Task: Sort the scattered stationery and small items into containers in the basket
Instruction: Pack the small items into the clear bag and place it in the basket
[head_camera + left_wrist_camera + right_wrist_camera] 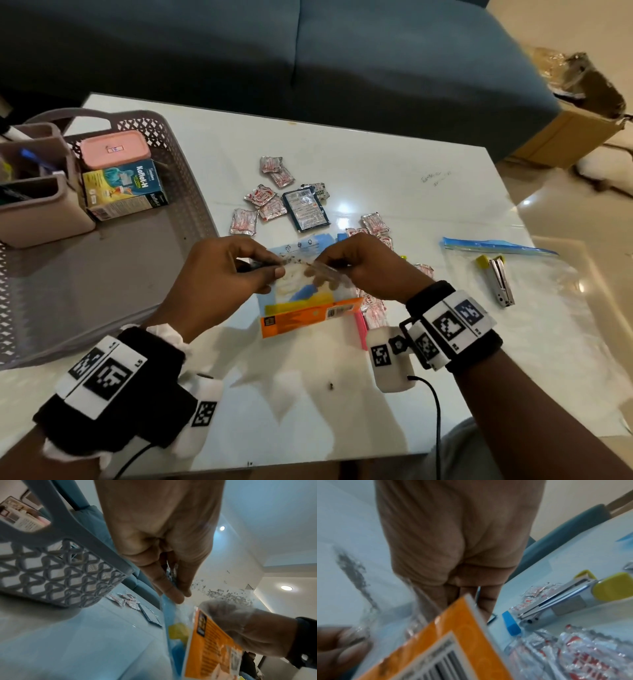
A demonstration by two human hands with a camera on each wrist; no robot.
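While both hands meet over the middle of the glossy white table (394, 192), the left hand (222, 270) pinches the upper left edge of a clear plastic packet with an orange card header and blue-and-yellow print (308, 308) between thumb and curled fingers; the right hand (363, 270) pinches the same top edge on the other side, its fingers curled round the film; the packet hangs from the two grips with its orange end toward the person, and whether that end touches the table cannot be told. From the left wrist view the thumb and forefinger (171, 592) close on the film; from the right wrist view the barcode on the orange header (436, 666) shows, blurred.

To the left stands the grey lattice plastic basket (191, 178); inside it sit a pink lidded box (114, 149), a green-and-blue printed carton (125, 192) just in front of that box, and a mauve divided pen holder (44, 212) at the far left. Small silver-and-red foil sachets (270, 202) lie scattered beyond the hands, around a dark flat sachet (306, 210); more of them lie under and beside the right hand. To the right, a silver stapler with a yellow end (498, 281) rests on a clear zip bag with a blue seal (507, 253). A pink flat item (360, 327) lies beside the packet's orange end.
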